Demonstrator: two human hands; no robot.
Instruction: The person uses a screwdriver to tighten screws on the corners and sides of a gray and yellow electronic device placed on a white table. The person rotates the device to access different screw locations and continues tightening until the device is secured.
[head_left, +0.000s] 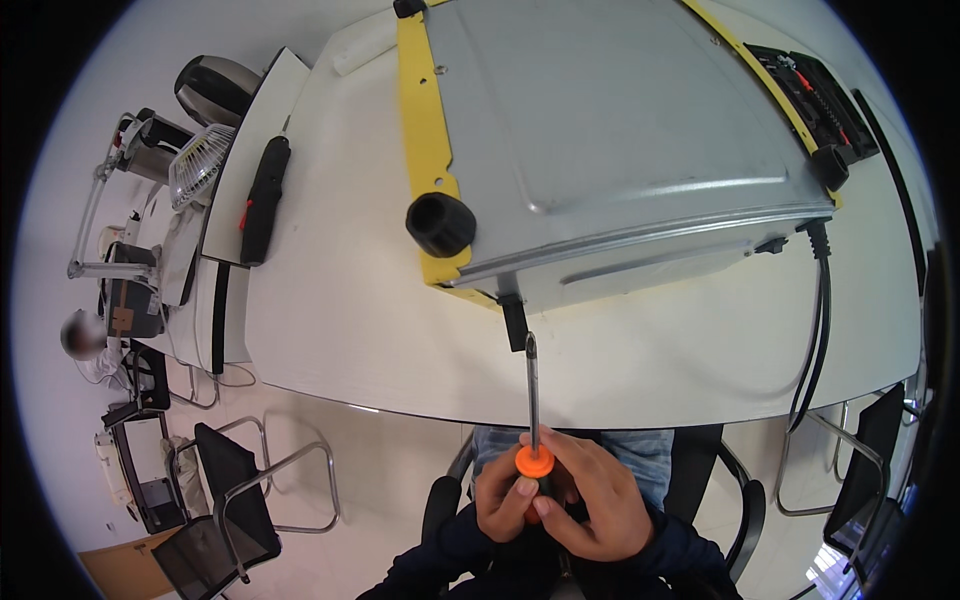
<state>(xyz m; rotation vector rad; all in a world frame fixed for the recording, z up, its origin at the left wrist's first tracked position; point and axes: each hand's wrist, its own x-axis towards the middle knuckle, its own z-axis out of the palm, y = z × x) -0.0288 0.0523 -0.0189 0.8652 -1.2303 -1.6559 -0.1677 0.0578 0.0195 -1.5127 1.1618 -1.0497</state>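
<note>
A screwdriver (533,400) with an orange and dark handle points away from me, its tip just short of the table's far-side appliance. My left hand (502,503) is closed round the handle, thumb below the orange collar. Against the other side of the handle my right hand (600,497) is closed too, its thumb and fingers pressed to it. Beyond the tip, a large grey metal appliance (620,110) with yellow sides lies with its black feet showing. A short black piece (515,323) sticks out from its near edge, close to the screwdriver's tip.
The white table (340,290) has a black electric screwdriver (265,200) at its left. An open tool case (815,95) lies at the far right. A black power cord (820,300) hangs over the near edge. Chairs (235,490) and another person (95,345) are on the left.
</note>
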